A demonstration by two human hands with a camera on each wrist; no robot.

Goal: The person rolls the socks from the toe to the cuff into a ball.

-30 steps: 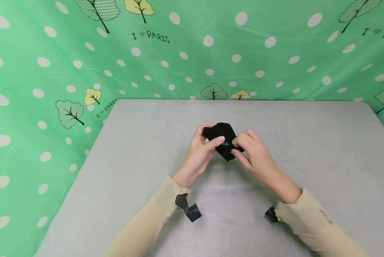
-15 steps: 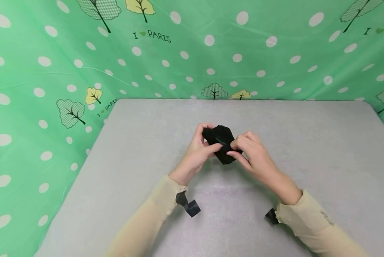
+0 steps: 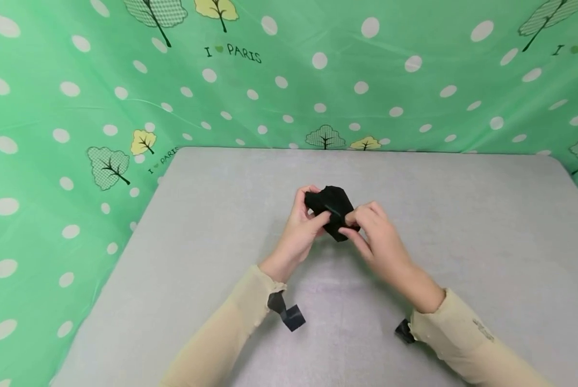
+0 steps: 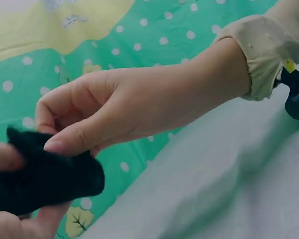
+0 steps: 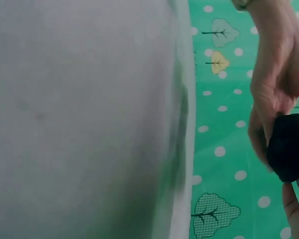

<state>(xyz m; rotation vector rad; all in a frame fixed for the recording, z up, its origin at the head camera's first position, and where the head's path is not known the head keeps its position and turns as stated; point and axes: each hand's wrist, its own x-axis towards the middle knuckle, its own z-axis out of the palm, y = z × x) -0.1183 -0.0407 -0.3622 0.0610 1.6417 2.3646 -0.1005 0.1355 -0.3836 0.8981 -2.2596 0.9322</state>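
A small black cloth item, bunched and soft (image 3: 329, 200), is held up between both hands over the table's middle. My left hand (image 3: 298, 228) grips its left side, thumb on top and fingers behind. At its lower right edge my right hand (image 3: 383, 244) pinches the cloth between thumb and bent forefinger. A faint dark sheen crosses the cloth near the left thumb; what lies inside the folds is hidden. The left wrist view has the black cloth (image 4: 55, 174) with the right thumb pressed on its top edge. In the right wrist view the bundle (image 5: 286, 149) looks rounded.
The grey table (image 3: 211, 215) has rounded far corners. Behind and to its left hangs a green dotted curtain (image 3: 173, 97) with printed trees. Black strips dangle from both beige sleeves, a left strip (image 3: 294, 318) and a right strip (image 3: 405, 331).
The left thumb has slid slightly left over the cloth, and the right fingers have shifted a little left and down along it. The glossy dark patch seen earlier shows less now.
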